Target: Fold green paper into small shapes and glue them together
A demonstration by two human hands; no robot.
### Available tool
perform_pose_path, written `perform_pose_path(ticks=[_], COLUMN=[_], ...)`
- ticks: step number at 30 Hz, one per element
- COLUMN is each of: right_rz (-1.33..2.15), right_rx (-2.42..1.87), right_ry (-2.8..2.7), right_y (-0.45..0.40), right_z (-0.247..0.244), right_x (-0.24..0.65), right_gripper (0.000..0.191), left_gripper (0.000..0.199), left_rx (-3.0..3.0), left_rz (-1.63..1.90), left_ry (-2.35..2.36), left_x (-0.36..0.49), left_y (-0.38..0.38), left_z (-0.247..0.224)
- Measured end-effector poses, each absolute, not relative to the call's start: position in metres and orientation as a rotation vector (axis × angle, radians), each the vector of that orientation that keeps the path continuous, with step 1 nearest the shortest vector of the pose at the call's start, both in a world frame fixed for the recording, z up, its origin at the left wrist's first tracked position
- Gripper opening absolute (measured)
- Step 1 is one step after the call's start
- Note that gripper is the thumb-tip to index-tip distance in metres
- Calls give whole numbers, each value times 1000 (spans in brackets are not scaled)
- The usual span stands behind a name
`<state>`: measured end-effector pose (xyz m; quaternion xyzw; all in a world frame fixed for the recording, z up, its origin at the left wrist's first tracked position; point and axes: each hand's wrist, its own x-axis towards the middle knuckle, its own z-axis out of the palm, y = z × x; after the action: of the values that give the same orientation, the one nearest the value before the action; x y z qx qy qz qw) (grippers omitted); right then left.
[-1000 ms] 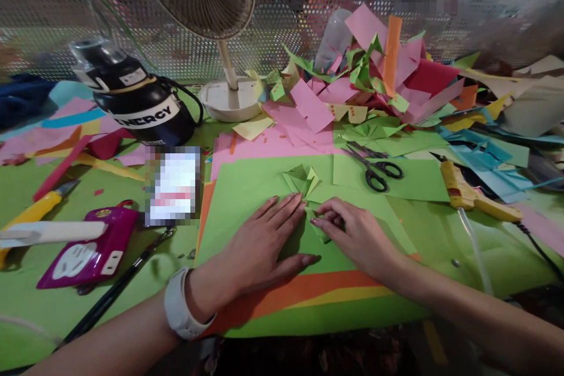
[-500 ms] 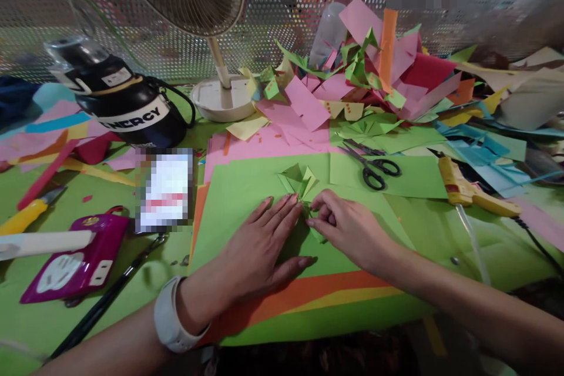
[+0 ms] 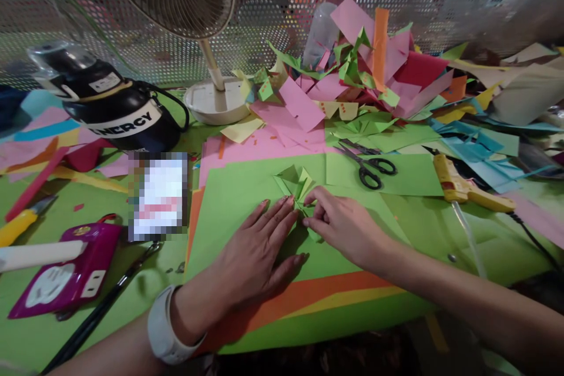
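Note:
A folded green paper piece (image 3: 288, 181) with pointed flaps stands up from a large green sheet (image 3: 229, 205). My left hand (image 3: 258, 252) lies flat on the sheet, fingers stretched out, with its fingertips pressing at the base of the folded piece. Close against it on the right, my right hand (image 3: 341, 223) is closed in a pinch at the edge of the same folded paper; the fingers partly hide what they grip. Black-handled scissors (image 3: 369, 167) rest on the paper just beyond my right hand.
A yellow glue gun (image 3: 456, 185) lies at the right. Coloured paper scraps (image 3: 304, 103) pile up behind, near a fan (image 3: 215, 108) and a black bottle (image 3: 127, 114). On the left are a blurred-out screen (image 3: 161, 197), a purple pouch (image 3: 73, 270) and a yellow cutter (image 3: 20, 226).
The whole view has shifted slightly, so things on the left appear farther left and lower. Both hands keep nearly the same pose at the folded paper.

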<state>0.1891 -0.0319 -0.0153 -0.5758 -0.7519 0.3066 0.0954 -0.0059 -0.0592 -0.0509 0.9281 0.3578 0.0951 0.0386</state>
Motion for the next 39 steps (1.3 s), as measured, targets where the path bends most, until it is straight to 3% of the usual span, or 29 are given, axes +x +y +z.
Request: perform_pose_path(ticks=[11, 39], right_rz=[707, 755], right_rx=[-1821, -1737], right_ry=[-2385, -2442], right_y=[-35, -27], right_z=[-6, -6], right_x=[183, 184], right_gripper=[20, 14], left_gripper=[68, 63], left_rx=[2853, 2821], left_rz=[310, 219], left_ry=[1104, 1078], left_x=[-5, -2], left_y=[-60, -60], left_z=[-54, -45])
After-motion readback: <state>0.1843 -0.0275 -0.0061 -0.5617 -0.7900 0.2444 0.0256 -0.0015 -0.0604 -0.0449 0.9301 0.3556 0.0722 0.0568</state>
